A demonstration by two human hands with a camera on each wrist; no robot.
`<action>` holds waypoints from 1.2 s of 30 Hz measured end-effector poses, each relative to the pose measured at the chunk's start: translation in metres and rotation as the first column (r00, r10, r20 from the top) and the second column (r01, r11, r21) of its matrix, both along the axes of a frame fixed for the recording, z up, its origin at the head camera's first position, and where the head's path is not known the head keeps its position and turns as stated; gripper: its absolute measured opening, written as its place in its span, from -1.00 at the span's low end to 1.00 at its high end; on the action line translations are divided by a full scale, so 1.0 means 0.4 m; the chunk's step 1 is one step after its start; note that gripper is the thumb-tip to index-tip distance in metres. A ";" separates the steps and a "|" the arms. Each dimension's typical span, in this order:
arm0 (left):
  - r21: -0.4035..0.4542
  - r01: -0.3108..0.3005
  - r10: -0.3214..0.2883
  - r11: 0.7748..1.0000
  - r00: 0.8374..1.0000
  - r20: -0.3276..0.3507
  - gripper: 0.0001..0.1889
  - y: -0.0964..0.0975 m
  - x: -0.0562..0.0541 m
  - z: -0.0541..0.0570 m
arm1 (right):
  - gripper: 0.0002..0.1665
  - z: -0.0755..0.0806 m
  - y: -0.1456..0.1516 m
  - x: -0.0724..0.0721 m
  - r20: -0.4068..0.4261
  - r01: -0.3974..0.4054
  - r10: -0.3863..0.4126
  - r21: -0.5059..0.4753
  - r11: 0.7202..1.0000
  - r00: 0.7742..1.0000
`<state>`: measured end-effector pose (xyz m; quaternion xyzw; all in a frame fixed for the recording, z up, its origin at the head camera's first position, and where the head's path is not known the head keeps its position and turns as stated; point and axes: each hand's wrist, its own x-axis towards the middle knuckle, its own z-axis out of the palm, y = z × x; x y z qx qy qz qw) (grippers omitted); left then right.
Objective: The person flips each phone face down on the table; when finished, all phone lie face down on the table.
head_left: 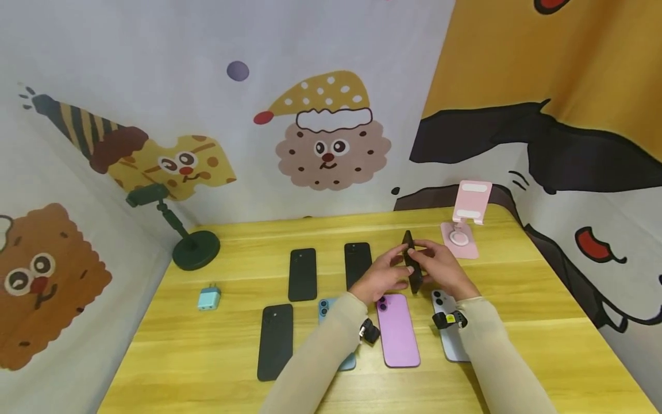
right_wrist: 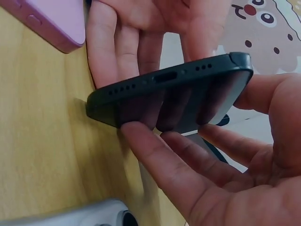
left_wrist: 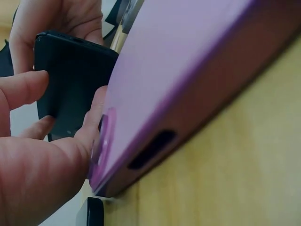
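Observation:
Both hands hold a dark phone [head_left: 413, 270] on edge between them over the back right of the table. My left hand [head_left: 381, 276] has its fingers against the phone's matte side. From the other side, the fingertips of my right hand [head_left: 441, 268] press the glossy face, which mirrors them in the right wrist view. The phone's bottom edge [right_wrist: 164, 76], with port and speaker holes, faces that camera. Below the left hand lies a pink-purple phone [head_left: 398, 330]. A white phone [head_left: 451, 339] lies partly hidden under the right wrist.
Two dark phones [head_left: 302, 275] [head_left: 357, 261] lie toward the back, another dark phone [head_left: 276, 342] at front left. The left sleeve covers much of a light blue phone [head_left: 349, 363]. A green stand [head_left: 195, 250] and blue charger [head_left: 209, 298] are left; a pink stand [head_left: 472, 201] is back right.

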<state>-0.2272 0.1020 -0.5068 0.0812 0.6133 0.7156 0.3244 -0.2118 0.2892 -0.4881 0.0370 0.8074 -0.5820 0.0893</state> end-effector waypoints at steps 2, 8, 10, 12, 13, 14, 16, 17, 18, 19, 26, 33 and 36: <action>-0.005 0.018 -0.018 1.000 1.000 -0.008 -0.27 0.003 0.003 -0.001 | -0.27 -0.001 0.008 -0.002 -0.008 0.006 -0.006 -0.004 1.000 1.000; -0.003 0.053 -0.053 0.999 0.999 -0.010 -0.33 0.015 0.010 -0.012 | -0.29 -0.008 0.038 0.002 0.004 0.032 -0.032 -0.002 0.999 0.999; -0.001 0.053 -0.053 0.999 0.999 -0.002 -0.32 0.020 0.011 -0.013 | -0.30 -0.012 0.048 0.004 0.013 0.042 -0.042 0.010 0.999 0.999; -0.006 0.033 -0.033 0.999 0.999 0.003 -0.28 0.024 0.011 -0.012 | -0.30 -0.014 0.058 0.003 0.019 0.053 -0.053 0.019 0.998 0.998; -0.013 0.017 -0.017 1.000 1.000 0.004 -0.24 0.025 0.010 -0.010 | -0.30 -0.014 0.061 0.002 0.019 0.057 -0.057 0.026 0.998 0.998; -0.017 -0.005 0.005 1.000 1.000 0.007 -0.21 0.026 0.009 -0.007 | -0.30 -0.015 0.065 0.002 0.018 0.061 -0.062 0.030 0.998 0.998; -0.019 -0.055 0.055 0.998 0.998 0.011 -0.17 0.026 0.007 -0.002 | -0.30 -0.017 0.070 -0.001 0.016 0.072 -0.073 0.019 0.997 0.997; -0.022 -0.076 0.076 0.997 0.997 0.013 -0.16 0.026 0.006 0.000 | -0.31 -0.016 0.071 -0.001 0.012 0.078 -0.079 0.015 0.997 0.997; -0.024 -0.094 0.094 0.995 0.995 0.015 -0.16 0.026 0.004 0.002 | -0.32 -0.016 0.073 -0.001 0.009 0.087 -0.087 0.007 0.996 0.996; -0.024 -0.107 0.107 0.994 0.994 0.017 -0.18 0.026 0.003 0.003 | -0.33 -0.016 0.074 -0.001 0.006 0.092 -0.092 -0.002 0.996 0.996; -0.050 -0.149 0.149 0.988 0.989 0.001 -0.29 0.028 0.002 0.000 | -0.34 -0.016 0.073 0.001 -0.005 0.100 -0.101 -0.067 0.993 0.995; -0.077 -0.214 0.213 0.974 0.977 -0.024 -0.27 0.029 0.003 0.004 | -0.35 -0.019 0.066 -0.006 0.002 0.100 -0.100 -0.079 0.992 0.995; -0.078 -0.239 0.238 0.968 0.971 -0.017 -0.24 0.026 0.005 0.005 | -0.37 -0.025 0.065 -0.011 0.026 0.105 -0.103 -0.061 0.993 0.994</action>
